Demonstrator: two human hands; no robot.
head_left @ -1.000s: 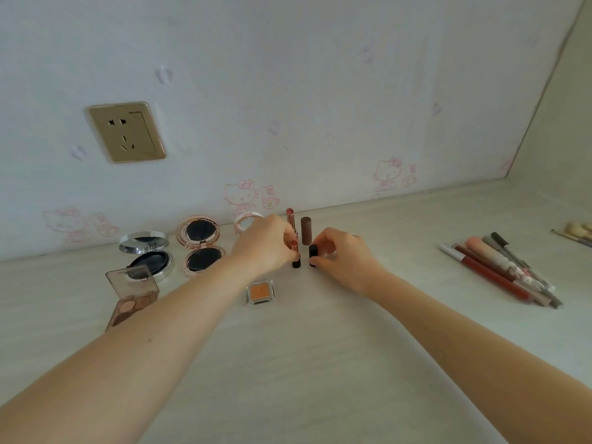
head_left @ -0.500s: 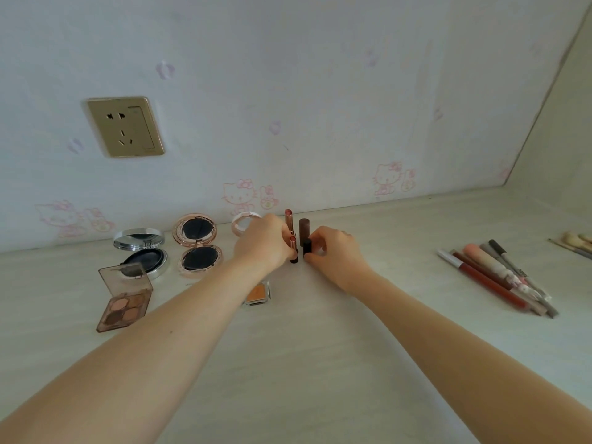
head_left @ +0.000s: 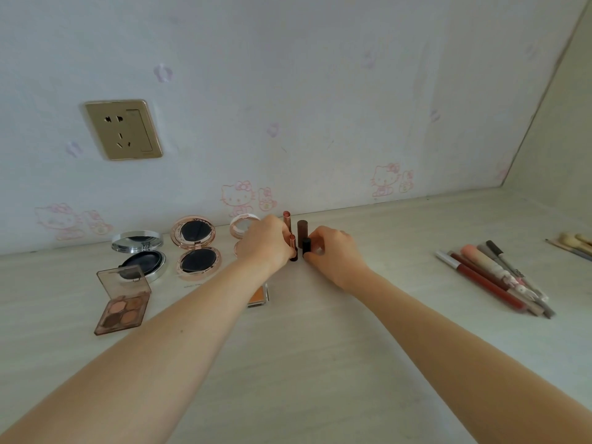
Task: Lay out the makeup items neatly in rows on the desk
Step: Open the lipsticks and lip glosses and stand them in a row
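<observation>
While both hands (head_left: pixel 269 241) pinch lipsticks (head_left: pixel 293 248) | desk (head_left: pixel 320 363) front bare

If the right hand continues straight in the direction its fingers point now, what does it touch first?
The right hand points left, pinching a black lipstick. Next in line is likely the pink lipstick the left hand holds; depth is unclear.

A home bedroom corner: cartoon-cat wallpaper (head_left: pixel 238 197), a brass-coloured wall socket (head_left: pixel 123 129), and a pale wood-grain tabletop (head_left: pixel 320 347) with open compacts (head_left: pixel 195 248) and makeup pencils (head_left: pixel 493 277).
</observation>
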